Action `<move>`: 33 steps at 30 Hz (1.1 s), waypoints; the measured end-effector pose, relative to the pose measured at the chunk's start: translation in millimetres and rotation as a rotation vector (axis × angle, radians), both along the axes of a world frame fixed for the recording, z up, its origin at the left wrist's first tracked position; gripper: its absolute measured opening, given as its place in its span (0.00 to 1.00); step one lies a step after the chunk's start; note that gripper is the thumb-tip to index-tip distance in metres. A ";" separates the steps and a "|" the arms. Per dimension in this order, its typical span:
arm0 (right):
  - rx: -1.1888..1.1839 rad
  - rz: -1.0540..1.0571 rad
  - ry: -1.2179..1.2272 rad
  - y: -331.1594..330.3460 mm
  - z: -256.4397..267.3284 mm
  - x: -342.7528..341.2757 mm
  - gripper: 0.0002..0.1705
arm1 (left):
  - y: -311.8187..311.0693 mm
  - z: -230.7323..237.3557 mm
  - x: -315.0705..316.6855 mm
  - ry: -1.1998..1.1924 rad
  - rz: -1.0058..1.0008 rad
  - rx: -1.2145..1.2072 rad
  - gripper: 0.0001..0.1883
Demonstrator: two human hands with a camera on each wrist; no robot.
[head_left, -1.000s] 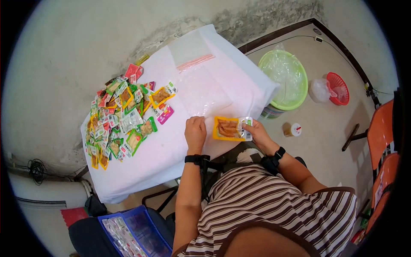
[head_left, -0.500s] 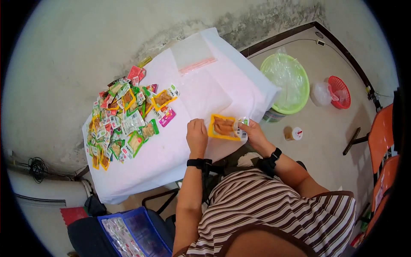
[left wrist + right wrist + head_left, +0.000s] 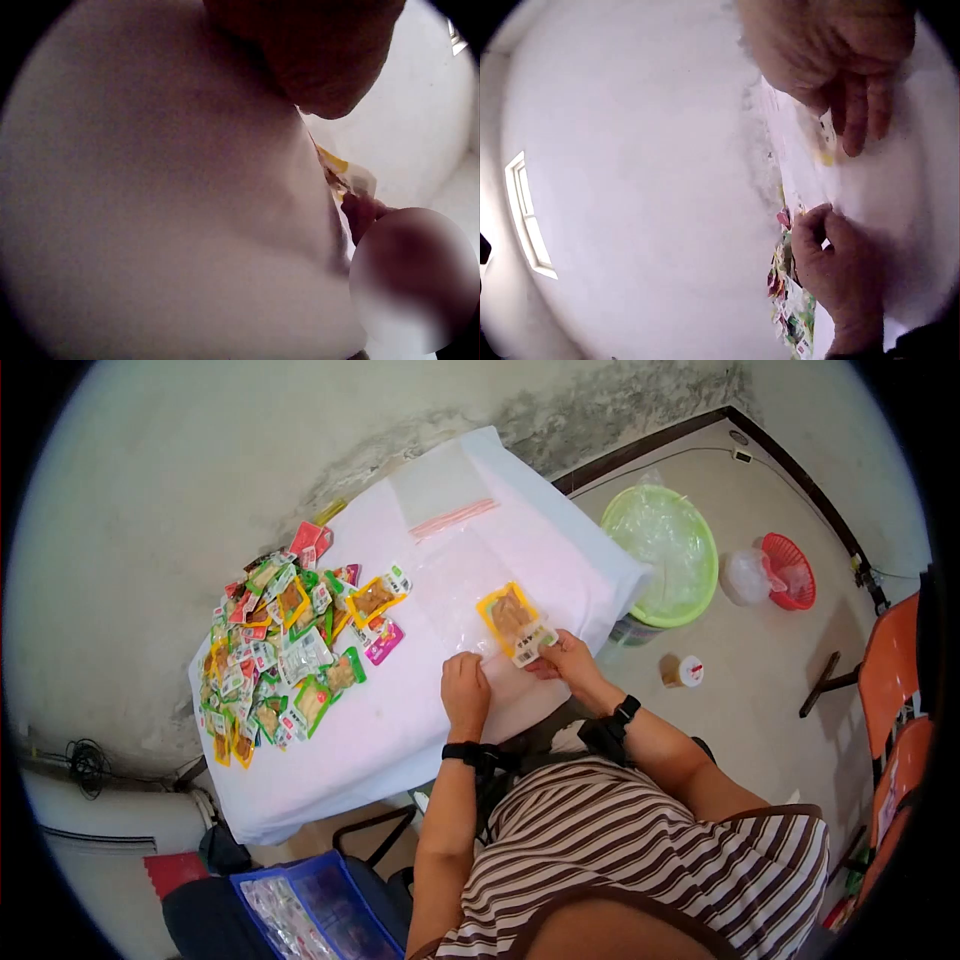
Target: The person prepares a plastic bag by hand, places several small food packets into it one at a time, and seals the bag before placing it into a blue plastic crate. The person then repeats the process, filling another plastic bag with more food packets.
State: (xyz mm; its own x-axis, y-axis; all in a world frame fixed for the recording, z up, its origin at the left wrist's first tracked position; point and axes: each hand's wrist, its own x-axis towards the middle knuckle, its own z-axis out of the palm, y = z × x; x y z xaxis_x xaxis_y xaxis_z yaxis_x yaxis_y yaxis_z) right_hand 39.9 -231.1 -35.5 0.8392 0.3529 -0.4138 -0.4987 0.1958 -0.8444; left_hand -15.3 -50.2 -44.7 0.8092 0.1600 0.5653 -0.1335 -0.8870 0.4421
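Observation:
My right hand point(image 3: 568, 664) grips the pale printed end of a yellow-edged snack packet point(image 3: 507, 612), a sealed pouch with brown food showing through its window. The packet points away from the body and overlaps a clear plastic bag point(image 3: 455, 575) lying on the white-covered table point(image 3: 350, 760). At the bag's near edge, my left hand point(image 3: 466, 692) pinches the film between thumb and fingertip. In the right wrist view the left hand point(image 3: 840, 262) shows this pinch, with the right hand's fingers point(image 3: 857, 120) bent down at the packet. The left wrist view is mostly tablecloth.
A heap of snack packets point(image 3: 285, 650) covers the table's left side. Another clear bag with red seal lines point(image 3: 440, 485) lies at the back. On the floor stand a green tub point(image 3: 712, 550) lined with plastic, a red basket point(image 3: 800, 565) and a lidded cup point(image 3: 690, 671). Orange chairs point(image 3: 890, 660) are at right.
The right hand has turned the packet from sideways to pointing away from the body and moved it forward over the clear bag. The left hand stays at the bag's edge.

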 end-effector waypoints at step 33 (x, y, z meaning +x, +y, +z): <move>-0.850 0.043 -1.152 -2.0 -4.5 43.2 0.03 | -39.1 19.9 31.8 0.306 -0.128 0.336 0.30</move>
